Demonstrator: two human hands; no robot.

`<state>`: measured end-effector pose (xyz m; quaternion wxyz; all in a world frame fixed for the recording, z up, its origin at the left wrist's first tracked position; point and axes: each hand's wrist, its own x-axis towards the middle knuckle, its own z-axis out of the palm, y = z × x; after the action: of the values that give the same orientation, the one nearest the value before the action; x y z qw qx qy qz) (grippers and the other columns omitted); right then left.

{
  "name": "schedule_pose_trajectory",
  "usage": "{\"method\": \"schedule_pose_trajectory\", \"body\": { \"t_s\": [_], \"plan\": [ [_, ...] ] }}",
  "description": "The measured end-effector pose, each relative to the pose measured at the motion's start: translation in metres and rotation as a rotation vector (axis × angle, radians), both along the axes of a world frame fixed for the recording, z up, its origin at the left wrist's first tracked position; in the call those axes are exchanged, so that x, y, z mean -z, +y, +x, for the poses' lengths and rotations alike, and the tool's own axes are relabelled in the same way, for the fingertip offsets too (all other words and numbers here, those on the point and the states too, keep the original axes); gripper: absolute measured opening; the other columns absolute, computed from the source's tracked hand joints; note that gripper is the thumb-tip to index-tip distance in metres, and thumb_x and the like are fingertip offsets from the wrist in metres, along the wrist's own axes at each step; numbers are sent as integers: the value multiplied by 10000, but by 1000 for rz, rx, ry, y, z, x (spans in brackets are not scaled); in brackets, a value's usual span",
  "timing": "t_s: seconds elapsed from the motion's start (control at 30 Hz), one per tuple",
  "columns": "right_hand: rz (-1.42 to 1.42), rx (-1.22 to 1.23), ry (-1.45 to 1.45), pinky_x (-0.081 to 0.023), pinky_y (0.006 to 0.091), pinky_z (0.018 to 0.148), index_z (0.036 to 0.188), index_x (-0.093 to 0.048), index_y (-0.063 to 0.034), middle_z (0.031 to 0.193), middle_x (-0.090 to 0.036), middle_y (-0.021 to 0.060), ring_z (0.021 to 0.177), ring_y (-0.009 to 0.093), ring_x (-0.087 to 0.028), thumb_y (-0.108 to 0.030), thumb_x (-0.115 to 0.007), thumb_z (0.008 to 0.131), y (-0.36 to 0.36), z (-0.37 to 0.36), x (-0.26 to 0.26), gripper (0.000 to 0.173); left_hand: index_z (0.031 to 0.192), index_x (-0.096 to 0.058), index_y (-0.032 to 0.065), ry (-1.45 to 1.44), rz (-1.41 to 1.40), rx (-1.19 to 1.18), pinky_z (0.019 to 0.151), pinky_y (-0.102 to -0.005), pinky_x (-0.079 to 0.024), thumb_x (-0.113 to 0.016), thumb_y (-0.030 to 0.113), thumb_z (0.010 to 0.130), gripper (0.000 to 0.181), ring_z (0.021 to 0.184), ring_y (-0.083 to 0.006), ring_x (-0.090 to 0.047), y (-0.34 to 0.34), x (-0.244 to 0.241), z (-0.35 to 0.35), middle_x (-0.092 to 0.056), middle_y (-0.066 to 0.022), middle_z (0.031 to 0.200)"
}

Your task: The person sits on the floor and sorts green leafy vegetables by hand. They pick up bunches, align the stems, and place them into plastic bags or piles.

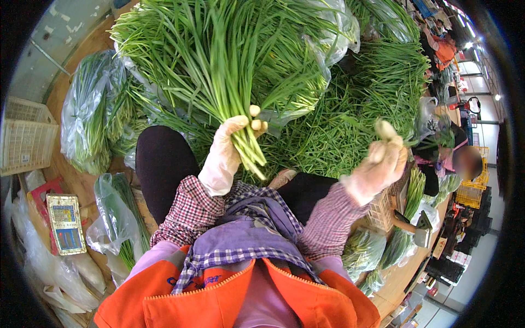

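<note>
My left hand (233, 143), in a pale thin glove, is closed round the pale stem ends of a bunch of long green leafy stalks, likely garlic chives (229, 82). The leaves fan upward over a large heap in clear plastic. My gloved right hand (385, 153) is raised to the right, away from the bunch, its fingers curled and blurred; a blurred bit of green shows at the fingers, and whether they hold it I cannot tell. Beneath and between the hands lies a pile of loose green leaves (324, 135).
Bagged greens (94, 110) and a white plastic crate (26, 135) are at the left. Below them are a digital scale display (66, 224) and plastic bags (61, 270). At the right stand a wooden-handled tool (406, 223) and more bagged greens (363, 250). Other people sit beyond.
</note>
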<state>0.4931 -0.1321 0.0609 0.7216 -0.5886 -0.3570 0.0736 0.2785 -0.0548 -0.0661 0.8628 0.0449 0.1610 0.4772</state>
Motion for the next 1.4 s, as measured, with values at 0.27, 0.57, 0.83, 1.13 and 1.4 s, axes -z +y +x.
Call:
{"method": "schedule_pose_trajectory", "body": {
  "t_s": [0.27,0.57,0.83,1.13,1.4],
  "plan": [
    [-1437,-259,-457,-455,398,925,1409,-174,80,1110,-582,238,1027,326,-579,-612,-741,644,16,7,128,1178,1093,-521,-76,-337,55,-8,838,-365,-499,-604,105,807,349,733,-153,-561,3,-10,1,-572,-95,961],
    [-615,18,179,-456,234,466,1083,-555,-34,780,-590,45,568,122,-527,-267,-396,972,44,57,161,303,1184,-447,41,-625,101,26,772,-359,-451,-614,56,807,412,661,-113,-531,2,-34,-24,-476,-43,932],
    [-1539,179,-596,-458,380,940,1420,-274,-20,1191,-553,195,1075,262,-566,-501,-670,785,-2,105,55,889,1227,-436,41,-426,261,-20,783,-351,-519,-632,96,820,455,711,-122,-597,19,-57,-15,-569,-65,896],
    [-727,-1324,21,-463,282,880,1332,-423,0,1088,-631,90,973,158,-597,-255,-632,863,2,-30,104,573,1019,-564,26,393,1365,-115,656,-281,-494,-553,186,869,220,723,-146,-587,87,-295,-4,-601,-71,858],
    [54,-1343,1155,-465,353,912,1402,-315,-87,1245,-540,97,1097,194,-554,-325,-704,813,44,-95,111,745,1268,-460,5,948,618,417,719,-304,-501,-671,221,789,566,834,-207,-616,48,-102,-31,-622,-102,1009]
  ]
}}
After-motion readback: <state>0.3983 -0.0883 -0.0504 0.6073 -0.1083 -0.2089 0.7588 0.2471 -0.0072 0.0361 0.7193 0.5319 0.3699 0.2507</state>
